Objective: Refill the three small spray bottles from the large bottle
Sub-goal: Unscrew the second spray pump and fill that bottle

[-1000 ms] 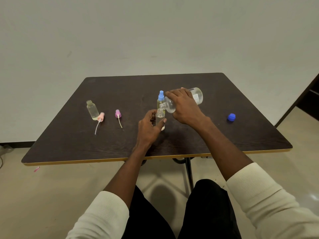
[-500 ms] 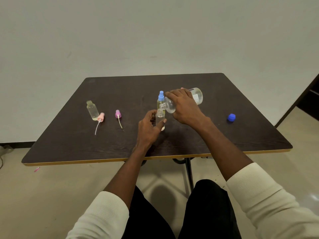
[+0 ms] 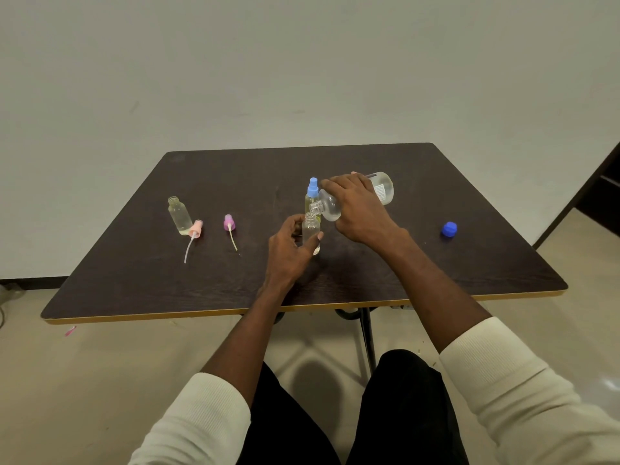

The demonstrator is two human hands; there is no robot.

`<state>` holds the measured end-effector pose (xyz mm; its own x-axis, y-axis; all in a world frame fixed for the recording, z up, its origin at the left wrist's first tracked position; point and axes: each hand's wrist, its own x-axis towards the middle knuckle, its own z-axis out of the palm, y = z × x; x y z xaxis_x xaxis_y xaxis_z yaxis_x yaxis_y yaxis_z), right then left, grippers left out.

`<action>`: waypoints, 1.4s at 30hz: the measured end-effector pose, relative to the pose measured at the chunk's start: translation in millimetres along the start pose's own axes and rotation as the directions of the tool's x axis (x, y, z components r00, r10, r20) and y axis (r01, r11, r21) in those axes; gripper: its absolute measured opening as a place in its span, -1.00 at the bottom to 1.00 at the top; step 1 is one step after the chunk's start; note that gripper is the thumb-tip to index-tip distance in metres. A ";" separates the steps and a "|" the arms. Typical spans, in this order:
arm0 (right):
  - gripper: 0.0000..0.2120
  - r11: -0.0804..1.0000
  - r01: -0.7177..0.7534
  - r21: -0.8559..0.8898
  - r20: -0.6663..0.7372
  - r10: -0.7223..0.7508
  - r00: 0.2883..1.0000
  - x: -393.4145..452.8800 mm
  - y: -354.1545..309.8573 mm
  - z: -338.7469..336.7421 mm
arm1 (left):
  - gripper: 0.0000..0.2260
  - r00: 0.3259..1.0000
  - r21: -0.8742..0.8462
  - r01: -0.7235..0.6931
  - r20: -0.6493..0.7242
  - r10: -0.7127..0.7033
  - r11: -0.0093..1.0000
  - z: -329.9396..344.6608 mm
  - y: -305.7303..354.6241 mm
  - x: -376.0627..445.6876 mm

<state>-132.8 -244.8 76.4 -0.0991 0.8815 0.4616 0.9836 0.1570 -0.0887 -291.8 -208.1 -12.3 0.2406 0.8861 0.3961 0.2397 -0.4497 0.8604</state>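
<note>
Dark table [image 3: 134, 280], seen from the seated person's head. Landmark: the open bottle [image 3: 311, 231] standing upright near the table's middle.

Left hand [image 3: 288, 248] wrapped around the open bottle, thumb on one side, fingers on the other. Bottle uncapped, clear; a little pale liquid at the bottom (level hard to read behind the fingers).

Right hand [image 3: 359, 209] clamped over the large bottle [image 3: 379, 191], which is tipped nearly horizontal just above and right of the open bottle. Its threaded mouth hangs right over the open bottle's neck, touching or almost touching, cannot tell which. Clear liquid pools in its lower shoulder. No stream can be made out.

Just behind the open bottle: a capped bottle [image 3: 311, 196], blue sprayer on, yellowish liquid inside.

Well left of it: a third bottle [image 3: 179, 216], uncapped, holding pale liquid. A pink sprayer [image 3: 195, 228] with its dip tube lies against that bottle's base. A purple sprayer [image 3: 228, 223], tube trailing toward the near edge, lies between these and the open bottle.

Well right: a blue cap [image 3: 449, 228], alone on the table.
</note>
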 end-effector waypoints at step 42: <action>-0.36 0.978 -0.127 0.168 -0.046 0.136 0.990 -8.3 0.3 14.5 | -0.64 1.000 -0.022 -0.007 0.011 0.007 1.000 -0.6 0.9 -1.1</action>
<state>-133.9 -245.6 59.8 0.0431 0.8733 0.4852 0.9489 0.1162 -0.2934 -292.4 -209.4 -11.8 0.2528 0.8816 0.3986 0.2170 -0.4532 0.8646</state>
